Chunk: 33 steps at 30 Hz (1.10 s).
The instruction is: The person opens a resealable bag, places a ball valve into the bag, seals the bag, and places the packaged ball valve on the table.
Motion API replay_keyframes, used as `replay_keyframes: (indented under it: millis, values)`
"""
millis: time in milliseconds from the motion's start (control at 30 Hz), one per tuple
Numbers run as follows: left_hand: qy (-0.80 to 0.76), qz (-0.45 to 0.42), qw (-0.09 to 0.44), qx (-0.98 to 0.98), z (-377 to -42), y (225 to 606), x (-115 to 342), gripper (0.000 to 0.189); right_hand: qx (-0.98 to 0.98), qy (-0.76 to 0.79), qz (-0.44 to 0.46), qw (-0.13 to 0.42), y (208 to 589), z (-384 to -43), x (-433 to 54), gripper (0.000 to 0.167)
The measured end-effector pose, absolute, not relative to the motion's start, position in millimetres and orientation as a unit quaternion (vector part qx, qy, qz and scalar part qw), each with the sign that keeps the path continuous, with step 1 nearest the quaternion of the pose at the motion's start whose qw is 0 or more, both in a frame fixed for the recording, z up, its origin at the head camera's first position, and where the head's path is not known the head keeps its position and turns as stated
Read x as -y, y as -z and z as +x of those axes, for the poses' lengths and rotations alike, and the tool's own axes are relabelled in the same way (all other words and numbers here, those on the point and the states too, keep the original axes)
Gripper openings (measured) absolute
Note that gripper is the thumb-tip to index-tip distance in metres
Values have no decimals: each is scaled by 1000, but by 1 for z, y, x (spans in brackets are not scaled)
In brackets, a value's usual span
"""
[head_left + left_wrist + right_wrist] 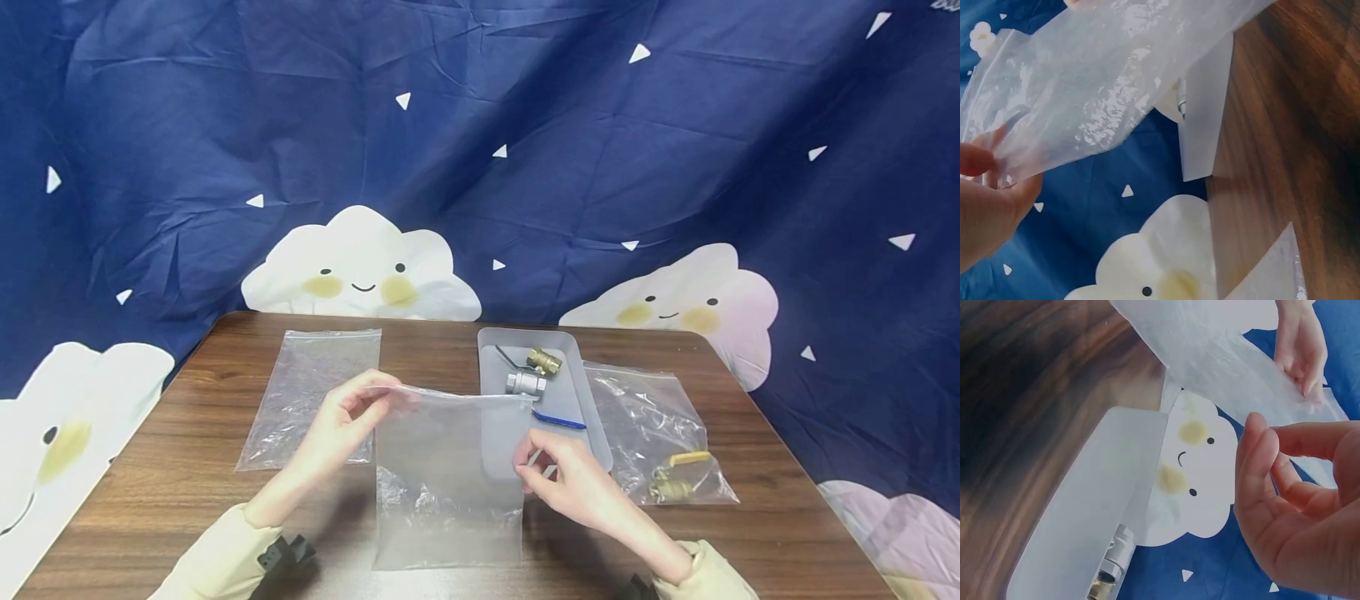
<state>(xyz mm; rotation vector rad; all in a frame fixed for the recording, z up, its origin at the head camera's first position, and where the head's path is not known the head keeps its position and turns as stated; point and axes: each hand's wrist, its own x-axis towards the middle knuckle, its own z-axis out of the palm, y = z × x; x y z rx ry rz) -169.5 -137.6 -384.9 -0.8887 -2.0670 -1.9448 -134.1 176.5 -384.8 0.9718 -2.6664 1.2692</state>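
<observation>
A clear zip bag (450,492) hangs upright over the table's front, its zip edge at the top. My left hand (352,417) pinches its upper left corner between thumb and fingers; the left wrist view shows this left hand (994,206) with fingertips behind the film. Beside the bag's right edge, my right hand (558,475) is loosely curled, thumb and fingertips close together. In the right wrist view nothing shows in this right hand (1304,500); whether its fingertips touch the film is unclear. No contents show in the bag.
Behind the bag, a grey tray (491,454) holds a brass valve (544,362) and a silver valve (527,383) with a blue lever (558,419). At right, another bag (637,408) contains a yellow-handled brass valve (670,488). A flat bag (315,367) lies at left.
</observation>
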Motion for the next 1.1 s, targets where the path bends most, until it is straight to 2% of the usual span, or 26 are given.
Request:
replay_keyframes:
  millis: [267,367,567,733,900,1100]
  values:
    - [635,-293,84,710,-163,372,132,26,864,-396,310,25,392,-135,-179,16]
    - [638,-281,85,712,-160,369,128,23,868,-386,312,34,394,-136,-181,16]
    - [624,-240,90,738,-156,369,121,10,874,-354,317,99,390,-139,-184,14]
    - [605,-240,87,755,-155,377,119,7,871,-332,323,166,376,-140,-185,21]
    - [589,-252,100,761,-154,385,117,7,870,-334,311,185,360,-136,-184,25]
    - [565,-260,121,773,-155,389,114,9,859,-351,313,203,349,-134,-182,22]
